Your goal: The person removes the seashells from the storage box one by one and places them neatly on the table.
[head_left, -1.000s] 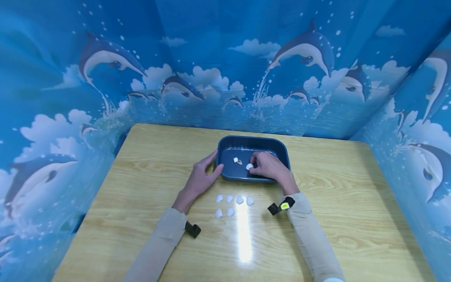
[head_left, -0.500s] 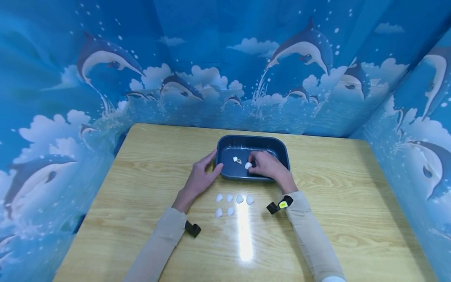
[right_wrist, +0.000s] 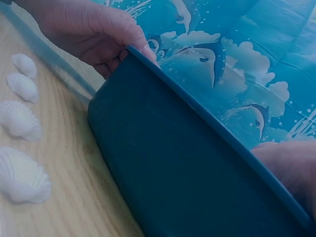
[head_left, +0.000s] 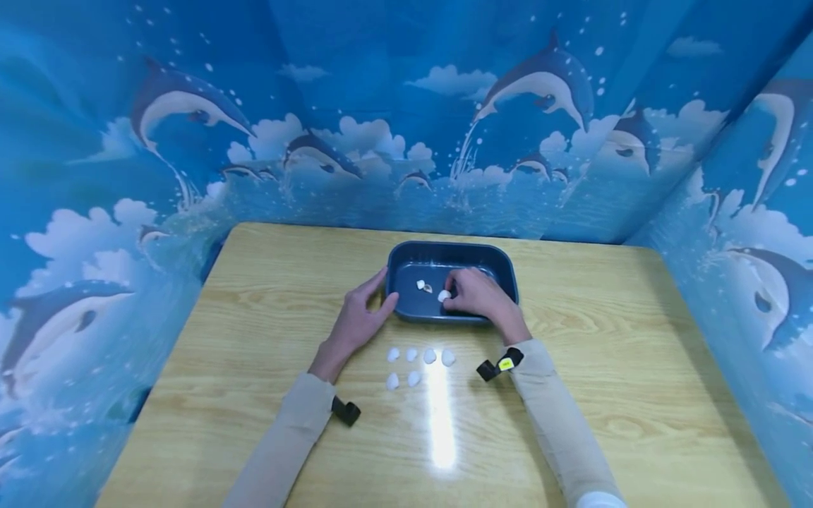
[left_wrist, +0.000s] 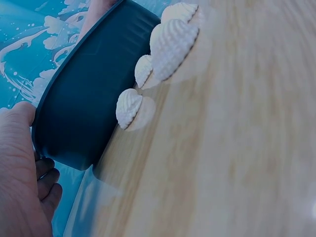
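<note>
In the head view a dark blue rectangular basin (head_left: 406, 310) stands on the table. My left hand (head_left: 358, 321) holds its left end, the thumb at the rim and the other fingers along the outside wall. Reaching over the near right side, my right hand (head_left: 479, 293) pinches a white seashell (head_left: 444, 296) low inside the basin. Left of it lie a small white piece (head_left: 420, 284) and a small brownish shell (head_left: 428, 288). The right wrist view hides the right fingertips behind the basin wall (right_wrist: 173, 158).
Several white ribbed seashells (head_left: 448, 358) lie in two rows in front of the basin; they show close by in the left wrist view, too, as ribbed shells (left_wrist: 173, 47). The wooden table (head_left: 610, 367) ends at a dolphin-print curtain (head_left: 356, 85) behind.
My right hand has shifted very slightly left inside the basin, with the white seashell still between its fingers. The head view has drifted a little. My left hand stays at the rim.
</note>
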Demonstrator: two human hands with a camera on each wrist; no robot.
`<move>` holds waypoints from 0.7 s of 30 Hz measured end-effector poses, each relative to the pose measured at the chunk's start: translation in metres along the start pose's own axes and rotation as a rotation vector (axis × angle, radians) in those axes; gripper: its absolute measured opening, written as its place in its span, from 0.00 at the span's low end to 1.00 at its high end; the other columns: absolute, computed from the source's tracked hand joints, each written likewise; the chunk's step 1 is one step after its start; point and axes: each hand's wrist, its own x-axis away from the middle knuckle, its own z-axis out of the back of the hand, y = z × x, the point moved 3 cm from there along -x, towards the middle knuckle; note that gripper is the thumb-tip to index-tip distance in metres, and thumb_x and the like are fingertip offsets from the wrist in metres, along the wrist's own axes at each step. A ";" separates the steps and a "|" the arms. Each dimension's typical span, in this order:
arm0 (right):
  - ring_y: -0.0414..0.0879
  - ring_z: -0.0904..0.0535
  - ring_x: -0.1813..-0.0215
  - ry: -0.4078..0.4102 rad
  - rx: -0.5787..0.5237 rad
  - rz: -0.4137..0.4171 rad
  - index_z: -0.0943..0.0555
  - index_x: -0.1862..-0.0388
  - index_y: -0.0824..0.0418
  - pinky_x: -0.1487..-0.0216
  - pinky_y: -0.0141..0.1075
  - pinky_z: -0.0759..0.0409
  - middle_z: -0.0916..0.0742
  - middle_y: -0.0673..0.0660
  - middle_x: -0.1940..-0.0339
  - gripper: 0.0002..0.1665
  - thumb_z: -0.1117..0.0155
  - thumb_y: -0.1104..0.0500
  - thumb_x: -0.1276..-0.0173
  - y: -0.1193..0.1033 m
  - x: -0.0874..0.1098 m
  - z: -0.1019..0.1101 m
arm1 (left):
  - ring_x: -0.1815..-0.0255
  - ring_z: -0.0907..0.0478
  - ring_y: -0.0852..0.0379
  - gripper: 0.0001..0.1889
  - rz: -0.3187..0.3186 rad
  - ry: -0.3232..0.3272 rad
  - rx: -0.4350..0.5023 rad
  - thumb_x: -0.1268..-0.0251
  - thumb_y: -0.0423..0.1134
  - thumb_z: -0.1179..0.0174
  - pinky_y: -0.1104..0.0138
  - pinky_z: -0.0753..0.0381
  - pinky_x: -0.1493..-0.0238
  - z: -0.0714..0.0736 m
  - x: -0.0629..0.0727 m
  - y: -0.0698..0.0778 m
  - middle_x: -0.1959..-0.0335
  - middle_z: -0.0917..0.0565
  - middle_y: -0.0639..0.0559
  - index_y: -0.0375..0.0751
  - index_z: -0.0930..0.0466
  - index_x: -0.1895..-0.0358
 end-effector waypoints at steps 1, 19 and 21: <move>0.44 0.28 0.77 0.002 0.001 0.001 0.15 0.55 0.60 0.77 0.36 0.30 0.19 0.51 0.78 0.16 0.25 0.52 0.36 -0.001 0.000 0.000 | 0.20 0.35 0.50 0.35 0.000 0.002 -0.003 0.21 0.53 0.41 0.55 0.34 0.20 0.000 0.000 0.000 0.21 0.32 0.40 0.39 0.37 0.20; 0.44 0.33 0.82 0.091 -0.018 0.008 0.16 0.56 0.57 0.80 0.37 0.38 0.25 0.49 0.86 0.14 0.27 0.51 0.35 -0.008 0.008 0.014 | 0.21 0.34 0.49 0.35 -0.012 0.006 -0.017 0.21 0.52 0.40 0.54 0.33 0.21 0.002 0.001 0.002 0.22 0.31 0.39 0.38 0.37 0.20; 0.44 0.33 0.82 0.080 -0.012 0.012 0.16 0.56 0.58 0.80 0.37 0.37 0.25 0.49 0.86 0.14 0.27 0.52 0.35 -0.008 0.008 0.015 | 0.20 0.35 0.49 0.35 -0.009 0.008 -0.018 0.21 0.52 0.40 0.55 0.34 0.20 0.002 0.001 0.002 0.22 0.31 0.39 0.38 0.37 0.20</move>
